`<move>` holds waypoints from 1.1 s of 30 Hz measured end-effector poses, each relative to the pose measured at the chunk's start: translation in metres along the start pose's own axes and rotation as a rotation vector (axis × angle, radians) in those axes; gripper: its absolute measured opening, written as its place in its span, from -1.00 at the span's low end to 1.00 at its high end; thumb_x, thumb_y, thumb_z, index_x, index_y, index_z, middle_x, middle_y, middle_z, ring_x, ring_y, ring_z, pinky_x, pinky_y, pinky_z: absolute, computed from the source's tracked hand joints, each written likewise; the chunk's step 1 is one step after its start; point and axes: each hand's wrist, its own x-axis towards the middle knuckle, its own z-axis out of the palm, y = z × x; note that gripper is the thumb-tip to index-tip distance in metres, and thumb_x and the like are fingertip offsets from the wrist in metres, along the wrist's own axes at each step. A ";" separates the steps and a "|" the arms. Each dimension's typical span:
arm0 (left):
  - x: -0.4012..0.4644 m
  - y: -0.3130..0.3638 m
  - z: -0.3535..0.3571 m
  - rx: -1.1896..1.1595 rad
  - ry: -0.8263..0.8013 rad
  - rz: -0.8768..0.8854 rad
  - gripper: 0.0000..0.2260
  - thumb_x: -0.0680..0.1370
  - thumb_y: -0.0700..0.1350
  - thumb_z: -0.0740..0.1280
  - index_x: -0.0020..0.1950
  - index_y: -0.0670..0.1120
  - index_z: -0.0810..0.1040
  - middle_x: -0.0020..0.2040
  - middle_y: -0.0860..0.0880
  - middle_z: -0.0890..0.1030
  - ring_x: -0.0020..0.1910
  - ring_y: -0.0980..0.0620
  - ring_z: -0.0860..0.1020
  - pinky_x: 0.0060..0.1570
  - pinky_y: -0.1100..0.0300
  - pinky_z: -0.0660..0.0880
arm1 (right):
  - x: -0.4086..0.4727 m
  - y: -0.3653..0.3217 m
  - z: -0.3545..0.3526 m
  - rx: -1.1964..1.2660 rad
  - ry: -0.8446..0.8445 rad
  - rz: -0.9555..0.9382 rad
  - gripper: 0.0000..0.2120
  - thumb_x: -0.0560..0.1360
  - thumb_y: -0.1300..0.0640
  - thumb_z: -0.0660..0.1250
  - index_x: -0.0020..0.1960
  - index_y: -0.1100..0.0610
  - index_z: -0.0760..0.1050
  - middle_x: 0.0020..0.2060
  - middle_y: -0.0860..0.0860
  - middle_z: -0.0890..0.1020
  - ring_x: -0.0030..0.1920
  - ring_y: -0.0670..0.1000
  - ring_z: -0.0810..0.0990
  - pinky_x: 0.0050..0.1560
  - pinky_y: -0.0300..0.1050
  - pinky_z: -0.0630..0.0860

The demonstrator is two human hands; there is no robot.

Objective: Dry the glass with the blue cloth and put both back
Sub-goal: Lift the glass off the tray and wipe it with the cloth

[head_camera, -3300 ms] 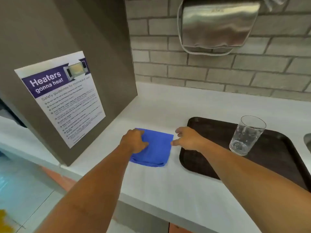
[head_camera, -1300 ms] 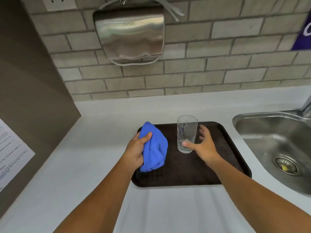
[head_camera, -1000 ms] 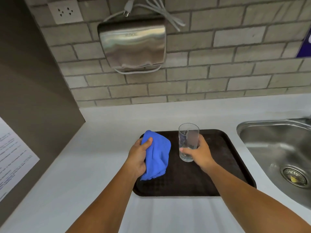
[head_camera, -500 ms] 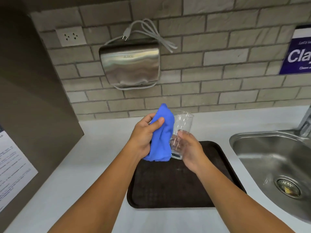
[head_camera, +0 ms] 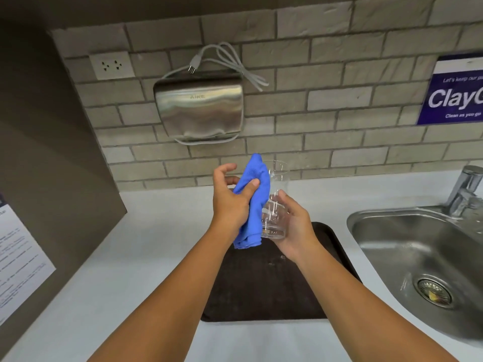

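Blue cloth (head_camera: pixel 254 202) in left grip (head_camera: pixel 231 202) — against glass (head_camera: pixel 274 205).

Even, soft indoor light fills the scene, with no hard shadows on the white desk (head_camera: pixel 136 257). Bright bands of glare streak the steel dryer (head_camera: pixel 198 111) on the wall and the sink (head_camera: pixel 418 246) at the desk's right edge. Small white glints mark the glass (head_camera: pixel 274 220), whose rim nearly vanishes against the bricks. Wide-angle distortion bows the brick courses toward the corners. The panel (head_camera: pixel 52 152) at left lies in shade, and slight softness blurs the fine print.
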 end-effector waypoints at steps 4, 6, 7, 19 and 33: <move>-0.014 -0.005 0.004 0.106 -0.036 0.186 -0.52 0.54 -0.09 0.36 0.34 0.35 0.35 0.07 0.11 0.50 0.01 0.14 0.58 0.01 0.22 0.53 | -0.007 0.005 -0.002 -0.011 0.047 -0.015 -0.57 0.51 -0.08 0.36 0.22 0.20 0.57 0.03 0.12 0.67 -0.09 0.16 0.67 -0.01 0.07 0.56; -0.018 -0.008 0.004 0.174 -0.047 0.220 -0.58 0.59 -0.09 0.29 0.42 0.21 0.38 0.08 0.16 0.47 0.07 0.32 0.50 0.06 0.46 0.39 | -0.009 0.007 -0.003 -0.042 0.057 -0.027 -0.48 0.51 -0.10 0.35 0.32 0.23 0.52 0.09 0.14 0.64 -0.02 0.18 0.63 0.04 0.11 0.54; -0.020 -0.010 0.005 0.197 -0.042 0.216 -0.60 0.61 -0.08 0.27 0.43 0.17 0.38 0.07 0.17 0.45 0.05 0.35 0.48 0.03 0.52 0.35 | -0.010 0.007 -0.002 -0.058 0.055 -0.042 -0.45 0.50 -0.12 0.35 0.34 0.23 0.51 0.08 0.13 0.65 -0.04 0.18 0.64 0.01 0.10 0.55; -0.039 -0.010 0.007 0.252 -0.159 0.119 -0.42 0.54 0.20 0.27 0.52 0.22 0.16 0.15 0.12 0.31 0.03 0.35 0.49 -0.11 0.59 0.40 | -0.030 0.007 0.001 -0.228 0.126 -0.115 -0.41 0.50 -0.22 0.33 0.27 0.25 0.55 0.28 0.33 0.56 0.14 0.26 0.63 0.30 0.31 0.48; -0.042 0.001 0.011 0.030 -0.025 -0.078 -0.66 0.58 0.16 0.23 0.31 0.10 0.48 0.09 0.00 0.57 -0.05 0.11 0.60 0.00 0.16 0.61 | -0.042 0.003 -0.005 -0.141 -0.055 -0.076 -0.42 0.38 -0.27 0.36 0.18 0.14 0.64 0.05 0.18 0.69 0.03 0.20 0.67 0.25 0.24 0.51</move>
